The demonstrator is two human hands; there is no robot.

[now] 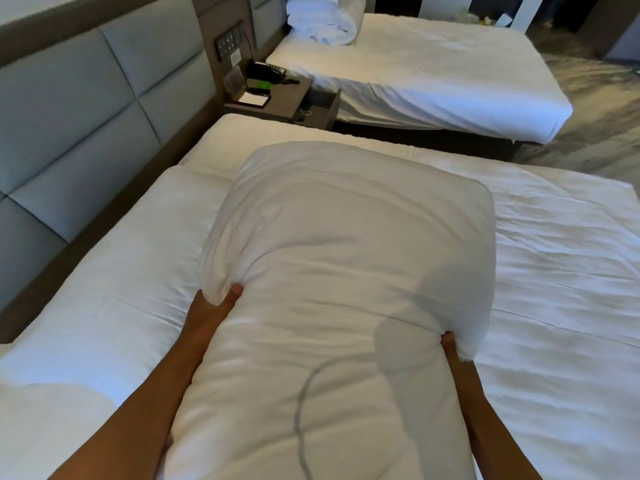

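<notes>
Two hands are on the one white pillow (346,244), which you hold lengthwise over the near bed (561,271), its far end toward the nightstand (291,98). Your left hand (216,311) grips the pillow's left edge. Only the thumb shows, pressed into the fabric, and the fingers are hidden beneath. Your right hand (454,358) grips the right edge in the same way, thumb tip visible and fingers concealed under the bulge of the corner. The pillow's near end is cut off by the lower edge of the view, and its underside cannot be seen, so you cannot tell whether it touches the sheet. A grey curved shadow crosses its surface, and what casts it is out of view.

Along the padded headboard (86,116) at your left lies a white mound (114,258); it is unclear whether this is a pillow or folded cover. On the nightstand, a dark telephone (266,71) is recognisable, while the smaller items beside it are too indistinct to identify. On the second bed (443,77), well apart, lies a heaped bundle of bedding (322,22), its top cut off by the upper edge.
</notes>
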